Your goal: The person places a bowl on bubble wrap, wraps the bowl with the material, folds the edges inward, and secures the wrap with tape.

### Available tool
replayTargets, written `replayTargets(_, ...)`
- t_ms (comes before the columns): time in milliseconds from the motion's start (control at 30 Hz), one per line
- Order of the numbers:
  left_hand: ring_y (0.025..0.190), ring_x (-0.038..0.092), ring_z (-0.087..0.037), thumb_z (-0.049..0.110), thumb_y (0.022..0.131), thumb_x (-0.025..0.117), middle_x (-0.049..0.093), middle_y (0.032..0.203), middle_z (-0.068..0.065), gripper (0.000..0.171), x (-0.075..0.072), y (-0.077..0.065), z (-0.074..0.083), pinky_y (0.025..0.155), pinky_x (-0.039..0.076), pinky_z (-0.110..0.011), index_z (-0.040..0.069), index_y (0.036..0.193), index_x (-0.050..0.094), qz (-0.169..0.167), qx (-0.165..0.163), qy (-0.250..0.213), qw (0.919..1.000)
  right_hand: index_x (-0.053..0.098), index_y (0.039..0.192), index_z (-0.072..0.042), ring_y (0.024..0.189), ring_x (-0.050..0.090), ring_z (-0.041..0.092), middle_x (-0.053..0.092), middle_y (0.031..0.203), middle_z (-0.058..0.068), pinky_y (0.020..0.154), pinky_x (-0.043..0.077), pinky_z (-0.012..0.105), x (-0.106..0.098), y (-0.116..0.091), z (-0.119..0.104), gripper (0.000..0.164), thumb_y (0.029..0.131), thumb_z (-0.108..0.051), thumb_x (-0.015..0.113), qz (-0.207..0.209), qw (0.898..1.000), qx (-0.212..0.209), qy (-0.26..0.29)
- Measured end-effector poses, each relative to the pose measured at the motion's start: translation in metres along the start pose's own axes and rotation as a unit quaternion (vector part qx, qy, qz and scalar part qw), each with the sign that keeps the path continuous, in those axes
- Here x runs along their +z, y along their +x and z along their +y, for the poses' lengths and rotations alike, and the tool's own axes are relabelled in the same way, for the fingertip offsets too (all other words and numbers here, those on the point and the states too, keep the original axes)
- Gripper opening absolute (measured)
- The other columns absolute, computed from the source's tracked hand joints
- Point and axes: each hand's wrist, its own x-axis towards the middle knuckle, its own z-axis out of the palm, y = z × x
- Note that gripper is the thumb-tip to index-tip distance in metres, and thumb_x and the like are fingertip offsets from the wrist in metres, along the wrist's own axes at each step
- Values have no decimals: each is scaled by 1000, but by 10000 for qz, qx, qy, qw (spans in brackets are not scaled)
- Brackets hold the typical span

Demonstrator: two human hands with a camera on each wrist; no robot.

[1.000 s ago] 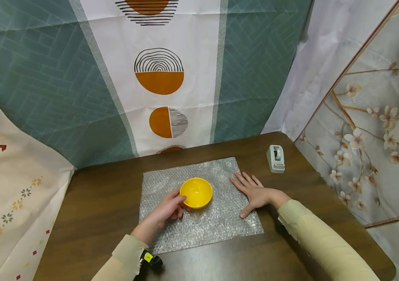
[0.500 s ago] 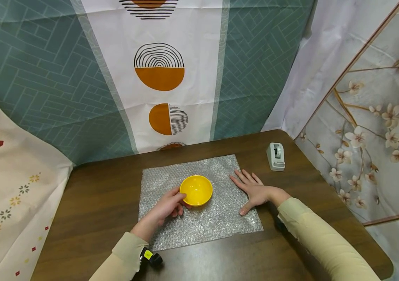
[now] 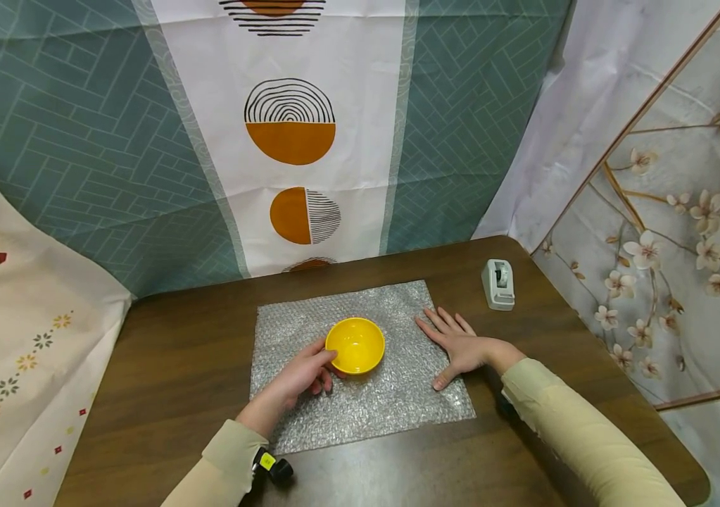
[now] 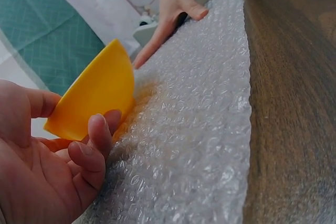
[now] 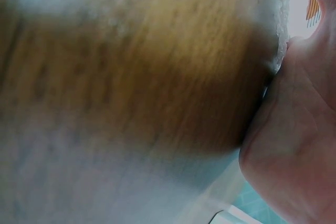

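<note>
A yellow bowl point(image 3: 356, 346) stands upright at the middle of a sheet of bubble wrap point(image 3: 391, 401) spread flat on the table. My left hand point(image 3: 301, 373) pinches the bowl's left side, thumb at the rim and fingers underneath; the left wrist view shows the bowl point(image 4: 100, 93) between thumb and curled fingers. On the sheet's right edge rests my right hand point(image 3: 461, 348), fingers straight and spread. The right wrist view shows only part of the right hand point(image 5: 299, 129), close to the brown tabletop.
A light grey tape dispenser point(image 3: 498, 284) stands near the back right corner of the brown wooden table point(image 3: 176, 380). Patterned cloths hang behind the table and at both sides.
The head view has shifted slightly. Both hands, the bowl and the bubble wrap keep their places.
</note>
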Motion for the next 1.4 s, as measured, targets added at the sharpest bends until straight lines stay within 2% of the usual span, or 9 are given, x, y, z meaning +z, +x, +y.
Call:
replayTargets(200, 62, 57, -16, 28, 110, 54, 73, 101, -12, 59, 0, 0, 0, 53, 42, -25, 6, 163, 38, 33, 4, -40, 10000, 3, 174, -24, 161, -18, 42, -17, 178, 10, 122, -13, 68, 0, 0, 0, 142, 71, -79, 83, 98, 9999, -91, 29)
replayTargets(367, 63, 57, -17, 31, 111, 54, 71, 102, -12, 56, -2, 0, 1, 53, 42, -24, 7, 160, 41, -32, 24, -23, 10000, 2, 174, -24, 162, -18, 39, -18, 178, 8, 123, -13, 65, 1, 1, 1, 143, 70, -80, 83, 113, 9999, -23, -64)
replayTargets(567, 62, 58, -16, 30, 112, 52, 72, 103, -13, 61, -2, 0, 1, 53, 41, -25, 8, 165, 34, -117, 38, 22, 9999, 1, 174, -24, 162, -18, 38, -19, 178, 7, 124, -11, 65, 4, 3, 5, 144, 70, -81, 82, 147, 9997, -75, -164)
replayTargets(867, 61, 59, -17, 33, 112, 53, 72, 103, -11, 64, -3, 0, 0, 54, 41, -27, 8, 167, 31, -43, 40, 147, 9999, 2, 174, -23, 162, -19, 38, -19, 178, 7, 124, -12, 65, 4, 4, 5, 143, 71, -82, 81, 168, 9996, -126, -177)
replayTargets(1100, 62, 60, -16, 37, 111, 52, 73, 106, -12, 69, -10, -2, -1, 53, 42, -26, 6, 168, 27, -40, -9, 61, 10000, 1, 174, -24, 162, -20, 37, -20, 178, 6, 124, -12, 64, 4, 3, 3, 143, 72, -82, 80, 76, 9999, -58, -141)
replayTargets(1267, 64, 61, -17, 37, 112, 50, 72, 107, -14, 67, -19, -6, 1, 56, 42, -26, 9, 168, 28, 98, 45, 89, 9999, 2, 174, -22, 162, -19, 38, -19, 178, 7, 124, -13, 64, 3, 2, 2, 143, 72, -81, 81, 49, 9999, -18, -106)
replayTargets(1400, 68, 61, -20, 34, 113, 48, 72, 111, -18, 63, -24, -9, 3, 56, 41, -27, 9, 168, 30, 453, 99, 270, 9986, 1, 174, -23, 162, -20, 37, -19, 178, 7, 124, -13, 64, 3, 1, 3, 143, 71, -80, 82, 32, 10000, 29, -89)
